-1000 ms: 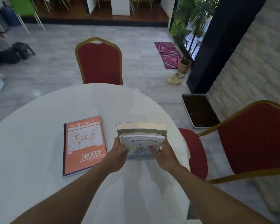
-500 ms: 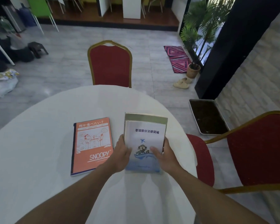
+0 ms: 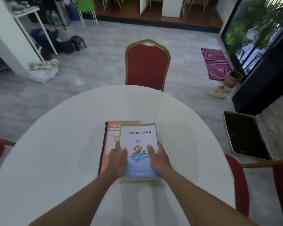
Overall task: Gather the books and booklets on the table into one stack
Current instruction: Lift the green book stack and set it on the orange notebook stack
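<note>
Head view: the left hand (image 3: 118,160) and right hand (image 3: 158,158) clasp a white-and-blue booklet (image 3: 139,144) with an olive-edged book (image 3: 155,128) under it, fingers on the cover, thumbs hidden. The pair partly overlaps the orange Snoopy notebook (image 3: 110,141) on the white round table (image 3: 55,144). The glossy covers probably slide (the booklet looks thin and floppy), so pinching both long edges seems safest.
</note>
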A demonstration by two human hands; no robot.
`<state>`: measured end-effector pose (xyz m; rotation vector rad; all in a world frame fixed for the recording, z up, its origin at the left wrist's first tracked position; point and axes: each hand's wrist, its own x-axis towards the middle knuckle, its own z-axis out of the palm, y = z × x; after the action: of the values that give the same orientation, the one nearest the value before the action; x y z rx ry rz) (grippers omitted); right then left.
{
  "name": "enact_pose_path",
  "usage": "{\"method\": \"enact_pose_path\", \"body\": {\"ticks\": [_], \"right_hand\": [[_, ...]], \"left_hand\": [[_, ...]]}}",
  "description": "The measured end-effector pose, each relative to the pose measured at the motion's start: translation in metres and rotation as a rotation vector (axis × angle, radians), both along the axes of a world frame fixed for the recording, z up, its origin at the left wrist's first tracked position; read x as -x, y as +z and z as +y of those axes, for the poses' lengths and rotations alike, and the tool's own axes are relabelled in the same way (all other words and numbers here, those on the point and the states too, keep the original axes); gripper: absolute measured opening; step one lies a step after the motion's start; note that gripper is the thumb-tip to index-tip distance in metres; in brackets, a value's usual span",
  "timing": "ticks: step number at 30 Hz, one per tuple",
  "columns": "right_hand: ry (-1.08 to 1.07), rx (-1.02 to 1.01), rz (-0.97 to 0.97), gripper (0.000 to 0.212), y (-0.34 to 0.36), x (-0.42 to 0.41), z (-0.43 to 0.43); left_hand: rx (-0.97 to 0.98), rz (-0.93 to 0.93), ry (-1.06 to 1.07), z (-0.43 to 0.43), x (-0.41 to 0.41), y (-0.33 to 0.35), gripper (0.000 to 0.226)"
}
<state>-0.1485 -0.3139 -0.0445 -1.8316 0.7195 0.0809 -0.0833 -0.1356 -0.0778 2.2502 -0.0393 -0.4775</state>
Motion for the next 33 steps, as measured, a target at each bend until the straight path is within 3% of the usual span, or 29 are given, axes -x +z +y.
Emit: {"method": "enact_pose_path", "body": {"ticks": [3,7,10,12,17,20,25,33], "right_hand": [[0.026,0.000,0.005,0.039,-0.005,-0.019,0.014],[0.058,0.003,0.026,0.041,-0.013,-0.042,0.028],[0.058,0.051,0.053,0.063,-0.023,-0.051,0.036],[0.055,0.070,0.094,0.071,-0.029,-0.055,0.042],[0.034,0.218,0.141,0.050,-0.036,-0.054,0.049],[0.089,0.274,0.170,0.059,-0.040,-0.058,0.052],[0.044,0.183,0.148,0.069,-0.049,-0.059,0.060],[0.033,0.148,0.154,0.070,-0.049,-0.057,0.061]], "left_hand": [[-0.049,0.000,0.047,0.014,-0.012,0.004,0.064],[-0.070,0.001,0.075,0.023,-0.019,0.018,0.056],[-0.095,0.002,0.083,0.026,-0.022,0.019,0.040],[-0.110,-0.002,0.115,0.028,-0.024,0.013,0.040],[-0.225,0.020,0.167,0.030,-0.028,0.010,0.037],[-0.275,-0.015,0.168,0.034,-0.030,0.007,0.044],[-0.013,-0.033,0.118,0.048,-0.034,-0.018,0.041],[0.021,0.063,0.138,0.047,-0.032,-0.001,0.031]]}}
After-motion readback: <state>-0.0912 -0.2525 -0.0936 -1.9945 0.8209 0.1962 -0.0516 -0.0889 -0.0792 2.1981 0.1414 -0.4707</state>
